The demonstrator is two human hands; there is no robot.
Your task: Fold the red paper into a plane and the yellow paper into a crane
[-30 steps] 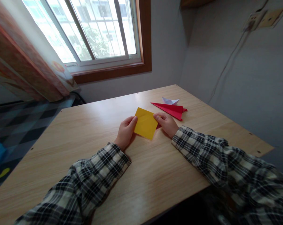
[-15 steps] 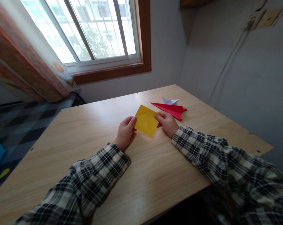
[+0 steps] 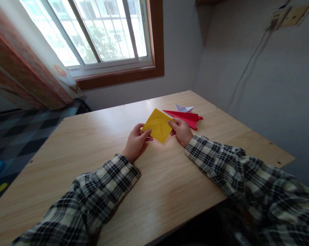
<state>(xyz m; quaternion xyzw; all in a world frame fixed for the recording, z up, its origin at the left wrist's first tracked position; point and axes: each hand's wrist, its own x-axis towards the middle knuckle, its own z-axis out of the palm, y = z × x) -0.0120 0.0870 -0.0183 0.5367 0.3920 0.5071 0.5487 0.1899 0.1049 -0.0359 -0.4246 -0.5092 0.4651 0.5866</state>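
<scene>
A square of yellow paper (image 3: 158,125) is held above the table between my two hands, turned so that its corners point sideways and up and down. Faint crease lines cross its face. My left hand (image 3: 136,140) pinches the left corner, thumb on top and fingers beneath. At the right corner my right hand (image 3: 181,131) grips it the same way, its lower fingers partly hidden behind the paper. Just beyond my right hand lies a folded red paper plane (image 3: 186,118). Behind that plane sits a small white paper boat (image 3: 184,109).
The light wooden table (image 3: 93,153) runs towards a window (image 3: 105,34) and the wall. A curtain (image 3: 28,58) hangs at the left, over a dark checked surface (image 3: 18,136). A power cord (image 3: 249,65) drops from a wall socket (image 3: 277,18) on the right.
My left hand has shifted its grip to the paper's left corner, and its fingers show more. The paper has turned slightly and sits a little higher. The camera view has moved slightly.
</scene>
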